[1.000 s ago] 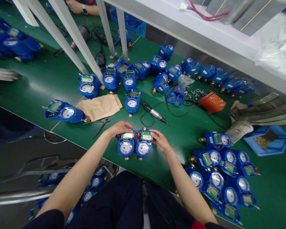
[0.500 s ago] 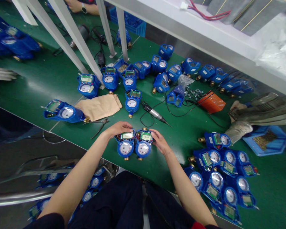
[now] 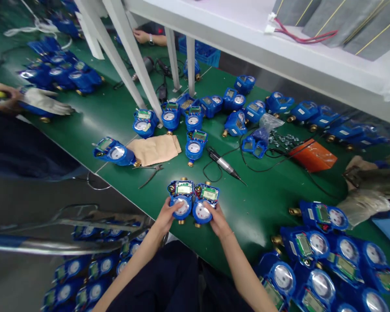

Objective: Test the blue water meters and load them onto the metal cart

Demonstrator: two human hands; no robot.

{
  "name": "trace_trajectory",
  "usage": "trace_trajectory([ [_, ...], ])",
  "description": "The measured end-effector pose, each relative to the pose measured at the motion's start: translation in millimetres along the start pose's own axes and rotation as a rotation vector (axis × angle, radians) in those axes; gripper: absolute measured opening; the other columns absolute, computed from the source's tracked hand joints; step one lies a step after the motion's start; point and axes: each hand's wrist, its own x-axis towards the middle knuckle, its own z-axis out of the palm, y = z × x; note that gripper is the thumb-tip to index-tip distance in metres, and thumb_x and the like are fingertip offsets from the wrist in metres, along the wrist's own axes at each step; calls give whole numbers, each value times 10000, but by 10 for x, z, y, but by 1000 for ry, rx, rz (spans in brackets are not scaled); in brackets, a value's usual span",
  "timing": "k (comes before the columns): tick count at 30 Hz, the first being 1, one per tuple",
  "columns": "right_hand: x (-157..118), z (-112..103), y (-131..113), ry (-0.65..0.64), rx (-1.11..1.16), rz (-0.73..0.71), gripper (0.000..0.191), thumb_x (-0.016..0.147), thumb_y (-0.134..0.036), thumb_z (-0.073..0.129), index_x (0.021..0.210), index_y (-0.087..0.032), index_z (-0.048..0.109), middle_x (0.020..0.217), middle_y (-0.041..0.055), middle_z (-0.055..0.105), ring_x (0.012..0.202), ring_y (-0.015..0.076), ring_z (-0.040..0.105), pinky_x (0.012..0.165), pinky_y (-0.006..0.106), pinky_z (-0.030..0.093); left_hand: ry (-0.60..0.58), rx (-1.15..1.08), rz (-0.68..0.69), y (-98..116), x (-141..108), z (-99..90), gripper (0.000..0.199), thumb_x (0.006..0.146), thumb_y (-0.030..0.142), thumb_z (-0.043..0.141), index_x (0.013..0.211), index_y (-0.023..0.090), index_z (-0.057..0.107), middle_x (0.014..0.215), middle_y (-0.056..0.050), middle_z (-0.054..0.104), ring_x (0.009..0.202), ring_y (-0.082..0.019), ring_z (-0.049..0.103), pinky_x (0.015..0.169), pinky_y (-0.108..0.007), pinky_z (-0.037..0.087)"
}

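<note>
Two blue water meters side by side on the green bench top (image 3: pixel 247 223), right in front of the torso; edges touch or nearly do, can't tell which, nor whether they bear fully on the bench. My left hand (image 3: pixel 165 216) is closed round the lower outer flank of the left water meter (image 3: pixel 181 198), thumb laid over its round dial (image 3: pixel 183 209). My right hand (image 3: pixel 219 221) mirrors that on the right water meter (image 3: pixel 204 201), thumb at the dial edge; fingertips underneath are hidden on both. Handling, my read: heavy for their size given the brass stubs, bodies stiff, so a firm squeeze on the blue casing should be fine. Smooth casing and clear dial window could be slippery, so I'd want fingers wrapped below with the thumb only steadying. Fragile end is the top: cover off, left LCD (image 3: pixel 183 188) and right LCD (image 3: pixel 209 193) exposed, with boards and small wires beside them. No pressing there, no lifting by wires. Best hold: round the lower bowl, as now, or by the lower brass stub (image 3: pixel 181 222). Keep the exposed end clear of the pliers (image 3: pixel 155 170) and the corded pen-shaped driver (image 3: pixel 225 164), both near on the far side.
</note>
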Motion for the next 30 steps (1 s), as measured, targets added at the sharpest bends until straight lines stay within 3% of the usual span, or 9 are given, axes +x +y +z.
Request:
trace_trajectory([
  [4,-122,-63,42,-24,-5,-21,627,553,-313,828,1106,-200,554,988,42,730,937,225,670,913,412,512,77,-135,78,-240,-273,-34,568,588,269,835,1071,179,549,957,-53,684,727,-173,662,664,-291,558],
  [11,-984,-373,124,-160,114,76,561,635,-348,779,1146,-218,587,994,36,736,915,225,685,847,383,559,203,-481,185,-1125,-1561,-171,398,661,259,790,1002,176,605,931,-52,706,763,-180,673,724,-274,567],
  [16,-1289,-474,96,-203,21,95,582,638,-360,774,1177,-255,581,993,-10,737,902,185,683,817,328,562,238,-529,263,-1540,-2192,-107,471,631,249,812,1046,179,600,992,-102,696,826,-234,680,787,-350,561],
  [22,-1374,-405,282,-203,-196,220,554,647,-414,749,1155,-252,600,884,-16,744,754,184,684,668,327,570,371,-642,286,-2029,-2695,-172,469,622,305,810,1041,229,613,1042,-135,677,920,-300,675,854,-418,534],
  [26,-1460,-284,516,-285,-296,256,511,656,-406,744,1139,-307,606,918,-59,740,793,158,682,719,305,571,507,-751,270,-2358,-2993,-368,436,572,322,833,960,295,637,1010,-135,679,909,-329,675,799,-424,538],
  [30,-1593,-142,814,-374,-418,264,543,647,-411,746,1158,-301,601,1016,-36,728,913,185,679,805,343,575,661,-862,273,-2664,-3317,-641,402,592,361,823,947,295,646,1007,-120,686,916,-316,675,783,-398,536],
])
